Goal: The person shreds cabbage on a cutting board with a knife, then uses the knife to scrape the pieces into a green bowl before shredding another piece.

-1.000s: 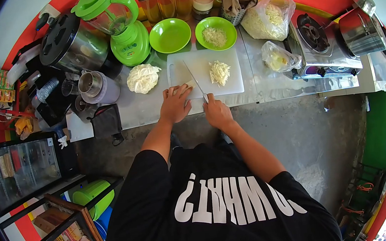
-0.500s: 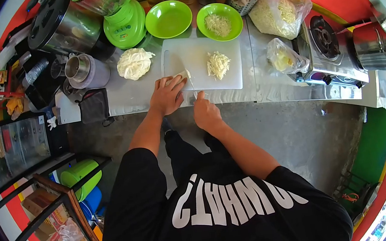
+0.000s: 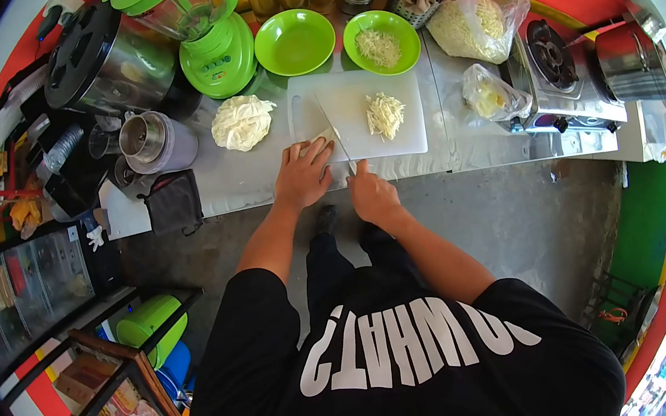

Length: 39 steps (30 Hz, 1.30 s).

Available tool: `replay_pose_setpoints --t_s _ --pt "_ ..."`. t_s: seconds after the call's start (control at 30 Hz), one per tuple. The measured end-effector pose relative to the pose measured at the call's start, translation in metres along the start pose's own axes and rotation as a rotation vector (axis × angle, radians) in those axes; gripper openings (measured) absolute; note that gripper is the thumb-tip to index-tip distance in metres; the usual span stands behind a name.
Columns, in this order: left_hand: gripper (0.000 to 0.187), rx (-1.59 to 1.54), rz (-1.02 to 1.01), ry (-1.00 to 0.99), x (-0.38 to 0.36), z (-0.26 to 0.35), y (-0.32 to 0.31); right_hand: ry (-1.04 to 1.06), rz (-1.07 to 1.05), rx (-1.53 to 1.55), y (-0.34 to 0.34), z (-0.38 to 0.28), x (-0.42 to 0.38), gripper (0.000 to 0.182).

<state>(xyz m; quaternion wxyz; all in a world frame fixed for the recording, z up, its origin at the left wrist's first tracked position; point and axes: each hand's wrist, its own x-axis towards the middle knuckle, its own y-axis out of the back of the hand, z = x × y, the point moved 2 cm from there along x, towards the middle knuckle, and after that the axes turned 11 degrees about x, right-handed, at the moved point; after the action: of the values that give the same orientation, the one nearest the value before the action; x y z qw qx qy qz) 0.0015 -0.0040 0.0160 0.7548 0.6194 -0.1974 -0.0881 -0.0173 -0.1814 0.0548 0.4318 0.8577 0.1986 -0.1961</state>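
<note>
Left hand (image 3: 303,176) pressing a cabbage piece (image 3: 322,139) onto the cutting board (image 3: 358,115), fingers curled together; right hand (image 3: 372,194) clamped on the knife (image 3: 335,133), blade just right of the piece, running away from the body.

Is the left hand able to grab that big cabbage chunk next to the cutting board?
Probably yes. The left hand rests on a small piece at the cutting board's near left corner, and the cabbage chunk lies just beyond on bare counter with nothing between. It would have to let go of that piece first.
</note>
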Motion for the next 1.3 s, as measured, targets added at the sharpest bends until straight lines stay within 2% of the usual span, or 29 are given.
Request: replay_pose_setpoints --t_s 0.17,0.5,0.6,0.7,0.97,1.17,1.3 --pt "0.052 -0.003 0.065 -0.009 0.001 -0.003 -0.005 -0.016 0.120 0.013 0.021 -0.014 -0.018 0.032" --pt "0.040 -0.045 0.115 -0.066 0.002 -0.004 -0.003 0.010 0.334 0.081 0.011 -0.011 -0.024 0.029" --pt "0.036 -0.036 0.144 -0.083 0.002 -0.006 -0.003 0.028 0.302 0.020 -0.001 -0.009 -0.026 0.029" --pt "0.035 -0.056 0.125 -0.099 0.003 -0.005 -0.006 -0.098 0.230 -0.034 -0.014 -0.006 -0.024 0.029" --pt "0.031 -0.026 0.158 -0.096 0.002 -0.003 -0.009 -0.035 0.144 -0.181 0.017 -0.020 -0.031 0.034" --pt "0.032 -0.071 0.163 -0.068 0.002 -0.005 -0.011 -0.094 0.180 -0.132 -0.052 0.022 -0.010 0.038" --pt "0.032 -0.085 0.181 -0.051 0.000 -0.005 -0.011 -0.097 0.091 -0.188 -0.020 -0.010 -0.017 0.042"
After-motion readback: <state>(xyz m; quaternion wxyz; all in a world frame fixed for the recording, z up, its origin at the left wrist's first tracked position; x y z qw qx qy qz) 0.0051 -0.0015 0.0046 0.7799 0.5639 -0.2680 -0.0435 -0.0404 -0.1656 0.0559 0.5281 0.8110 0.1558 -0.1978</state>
